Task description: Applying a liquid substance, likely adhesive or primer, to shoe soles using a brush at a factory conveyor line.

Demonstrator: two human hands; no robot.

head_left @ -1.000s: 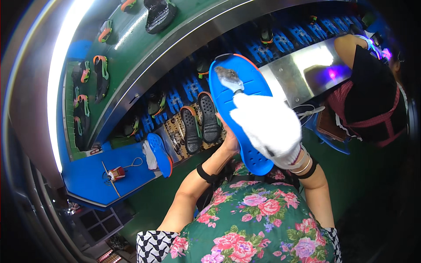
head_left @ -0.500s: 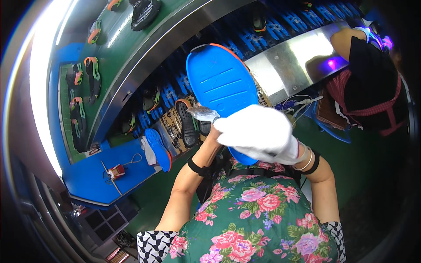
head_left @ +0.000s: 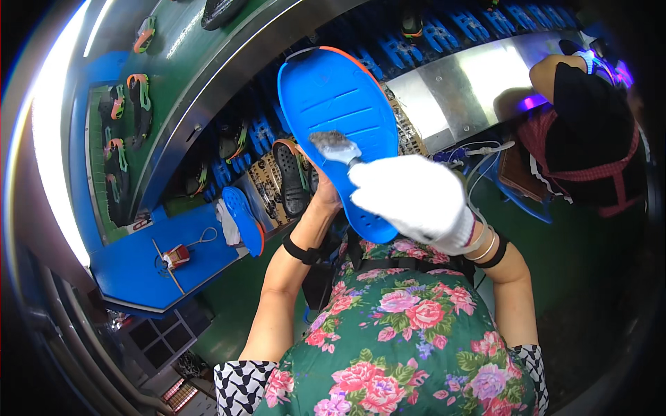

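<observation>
A large blue shoe sole (head_left: 333, 83) with an orange edge is held up in front of me, its grooved inner face toward me. My bare left hand (head_left: 325, 188) grips its left edge, with the fingers mostly hidden behind it. A white knitted glove covers my right hand (head_left: 413, 201), which is closed around the handle of a brush (head_left: 333, 147). The brush's dark, worn bristles are over the middle of the sole, at or close to its surface. Behind my left hand a black clog (head_left: 291, 182) with holes and orange trim lies on a patterned board.
Another blue sole (head_left: 243, 213) lies by a white cloth at the edge of a blue table (head_left: 128, 281). A red can (head_left: 176, 257) with a stick across it stands there. Blue racks (head_left: 444, 41) line a metal ledge (head_left: 472, 90). A person in dark clothes (head_left: 590, 132) works at the right.
The brush has swung from the sole's left side onto its middle. My right hand has turned and dropped a little. My left hand now shows at the sole's edge.
</observation>
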